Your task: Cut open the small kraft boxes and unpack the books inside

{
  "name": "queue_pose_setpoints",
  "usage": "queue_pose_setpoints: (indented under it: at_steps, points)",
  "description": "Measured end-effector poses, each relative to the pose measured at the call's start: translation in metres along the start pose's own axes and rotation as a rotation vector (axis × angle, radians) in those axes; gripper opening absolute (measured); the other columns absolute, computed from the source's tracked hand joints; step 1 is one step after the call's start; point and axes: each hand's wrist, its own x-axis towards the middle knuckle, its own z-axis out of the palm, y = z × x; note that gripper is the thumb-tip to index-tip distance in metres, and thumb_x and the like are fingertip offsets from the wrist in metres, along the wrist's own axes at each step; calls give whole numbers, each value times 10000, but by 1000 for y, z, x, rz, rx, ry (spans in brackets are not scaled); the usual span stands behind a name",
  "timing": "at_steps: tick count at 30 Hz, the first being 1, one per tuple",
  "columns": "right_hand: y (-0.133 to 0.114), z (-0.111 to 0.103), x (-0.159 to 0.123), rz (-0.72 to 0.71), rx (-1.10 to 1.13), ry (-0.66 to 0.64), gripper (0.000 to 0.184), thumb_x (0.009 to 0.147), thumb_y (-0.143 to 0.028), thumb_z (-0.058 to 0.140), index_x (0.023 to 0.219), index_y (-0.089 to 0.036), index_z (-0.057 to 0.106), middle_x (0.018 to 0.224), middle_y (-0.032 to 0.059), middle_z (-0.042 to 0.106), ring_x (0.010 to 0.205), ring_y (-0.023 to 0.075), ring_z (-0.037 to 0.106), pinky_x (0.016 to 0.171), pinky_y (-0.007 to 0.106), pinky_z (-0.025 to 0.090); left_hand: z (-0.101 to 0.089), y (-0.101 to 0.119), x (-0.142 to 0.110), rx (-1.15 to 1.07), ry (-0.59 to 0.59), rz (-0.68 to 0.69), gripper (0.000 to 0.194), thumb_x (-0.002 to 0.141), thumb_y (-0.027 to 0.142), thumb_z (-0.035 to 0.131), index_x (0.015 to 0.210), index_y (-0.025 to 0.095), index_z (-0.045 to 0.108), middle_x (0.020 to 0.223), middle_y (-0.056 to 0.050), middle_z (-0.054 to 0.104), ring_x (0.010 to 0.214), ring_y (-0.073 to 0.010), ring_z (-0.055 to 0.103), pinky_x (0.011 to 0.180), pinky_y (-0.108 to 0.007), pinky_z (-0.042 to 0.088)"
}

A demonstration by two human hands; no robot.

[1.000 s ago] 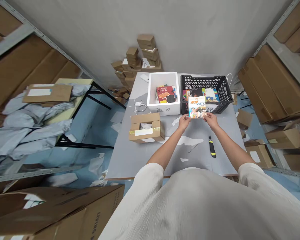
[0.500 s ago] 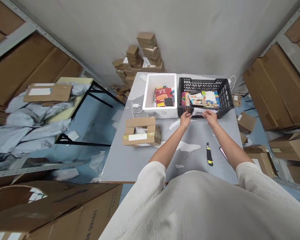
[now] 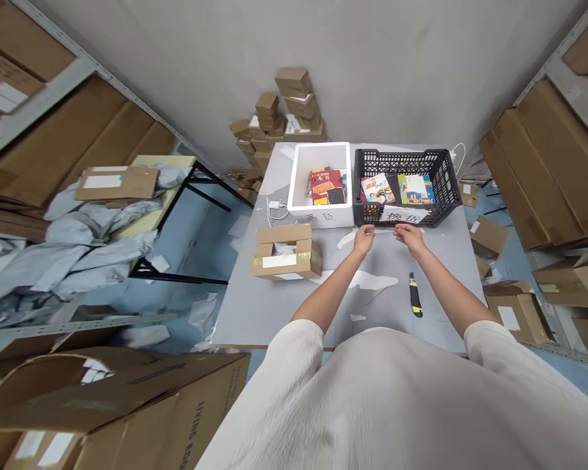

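A black plastic crate (image 3: pixel 455 201) holds several colourful books, among them a white one with food pictures (image 3: pixel 378 188) and a yellow-green one (image 3: pixel 416 189). A white paper label with handwriting (image 3: pixel 404 215) is on the crate's front side. My left hand (image 3: pixel 364 239) is just in front of the crate's left front, fingers loosely bent, with nothing visible in them. Level with it, my right hand (image 3: pixel 410 239) is below the label, thumb and fingers slightly apart and nothing seen between them. A white foam box (image 3: pixel 294 186) with books, one of them red (image 3: pixel 327 186), stands left of the crate.
An opened cardboard box (image 3: pixel 287 260) stands on the grey table (image 3: pixel 245 313). A yellow-black box cutter (image 3: pixel 415 297) lies by my right forearm. White paper scraps (image 3: pixel 372 279) lie in the middle. Small boxes (image 3: pixel 298 104) are stacked behind, and grey parcels (image 3: pixel 102 222) lie at left.
Both hands have come away from the label and the crate's front. The label shows more fully, and the food-picture book lies flatter inside the crate. The view has shifted slightly.
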Motion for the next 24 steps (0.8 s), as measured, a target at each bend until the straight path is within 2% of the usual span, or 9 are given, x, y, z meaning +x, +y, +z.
queue_pose_setpoints:
  at_steps: [4,8,15,19,24]
  points:
    - [7,11,-19,13,-69,-31,134,858,-154,760,977,-215,770,1056,55,845,874,134,783,770,226,611,-22,-5,-22,106,4,71,302,886,94,657,1148,199,766,1257,-119,803,1169,-244,751,1103,-425,576]
    - [19,29,-38,20,-122,-100,138,847,-182,757,982,-211,770,1039,56,849,846,132,772,724,210,580,-55,-15,-46,248,24,200,335,860,73,687,1156,202,780,1285,-125,791,1211,-271,747,1192,-464,536]
    - [32,78,-71,6,-173,-198,130,824,-196,809,943,-210,758,958,53,839,794,151,762,752,255,591,-121,-21,-82,217,122,236,355,852,61,686,1152,227,779,1282,-109,775,1208,-276,736,1175,-465,544]
    - [37,110,-94,7,-204,-243,128,823,-185,808,939,-207,758,947,48,834,789,150,755,769,262,586,-164,-28,-100,225,169,240,380,849,62,674,1177,225,776,1299,-114,760,1236,-285,722,1188,-473,532]
    - [49,149,-127,17,-223,-262,127,814,-162,776,932,-209,774,969,48,838,808,152,756,776,265,589,-232,-42,-120,242,222,221,394,865,56,619,1207,195,756,1352,-147,731,1251,-287,712,1167,-448,542]
